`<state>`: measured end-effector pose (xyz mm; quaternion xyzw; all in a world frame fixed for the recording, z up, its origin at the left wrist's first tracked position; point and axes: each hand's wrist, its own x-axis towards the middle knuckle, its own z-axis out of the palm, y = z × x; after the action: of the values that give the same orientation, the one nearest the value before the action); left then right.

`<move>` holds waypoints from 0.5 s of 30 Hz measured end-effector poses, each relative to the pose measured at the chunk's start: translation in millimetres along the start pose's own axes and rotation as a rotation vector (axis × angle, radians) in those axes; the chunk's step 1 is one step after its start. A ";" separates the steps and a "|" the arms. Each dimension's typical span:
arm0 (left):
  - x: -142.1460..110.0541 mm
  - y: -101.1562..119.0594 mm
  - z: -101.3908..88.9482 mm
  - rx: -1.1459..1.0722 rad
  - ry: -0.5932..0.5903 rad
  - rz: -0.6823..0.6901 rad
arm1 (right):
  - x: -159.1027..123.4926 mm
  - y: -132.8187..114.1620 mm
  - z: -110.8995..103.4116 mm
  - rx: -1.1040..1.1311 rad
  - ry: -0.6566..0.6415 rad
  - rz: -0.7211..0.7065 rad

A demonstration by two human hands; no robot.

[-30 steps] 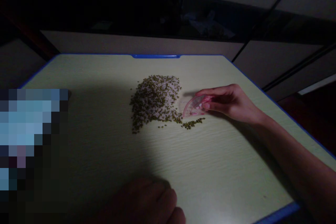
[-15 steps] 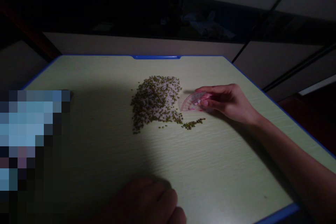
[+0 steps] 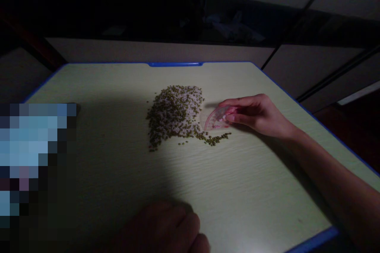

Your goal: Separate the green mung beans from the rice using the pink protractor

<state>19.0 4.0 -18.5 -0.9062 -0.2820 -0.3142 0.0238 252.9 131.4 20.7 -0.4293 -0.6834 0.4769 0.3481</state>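
Note:
My right hand (image 3: 255, 114) pinches a clear half-round protractor (image 3: 216, 119) with pink markings between thumb and fingers. The protractor is tilted, and its curved side faces a heap of green mung beans mixed with white grains (image 3: 175, 112). A short tail of mung beans (image 3: 215, 140) trails from the heap's lower right, just below the protractor. At the bottom, in shadow, my left hand (image 3: 169, 227) rests with its fingers curled in, apart from the heap. Its palm side is hidden, and nothing sticks out of it.
The pale wood-grain table (image 3: 118, 178) has a blue rim with a blue raised piece (image 3: 175, 64) at the far edge. Dark and grey panels (image 3: 166, 49) stand behind it. A pixelated patch (image 3: 29, 138) covers the left side.
The protractor has tilted, its lower left edge dipping slightly toward the bean tail. My left hand keeps its place. The view has shifted a little.

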 end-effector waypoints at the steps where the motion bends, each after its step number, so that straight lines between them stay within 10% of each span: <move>1: 0.3 -0.5 0.7 -0.017 -0.004 -0.008 | -0.2 0.4 -1.8 -0.007 0.002 0.000; 12: 3.3 4.2 0.1 -0.006 -0.104 -0.133 | -3.8 4.4 -13.0 -0.049 -0.027 0.009; 15: 2.2 2.4 1.4 -0.026 -0.020 0.011 | -3.5 2.5 -8.6 -0.025 -0.018 0.018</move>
<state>22.4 3.4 -18.0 -0.9111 -0.2734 -0.3083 0.0110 262.5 131.7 20.7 -0.4354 -0.6885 0.4753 0.3324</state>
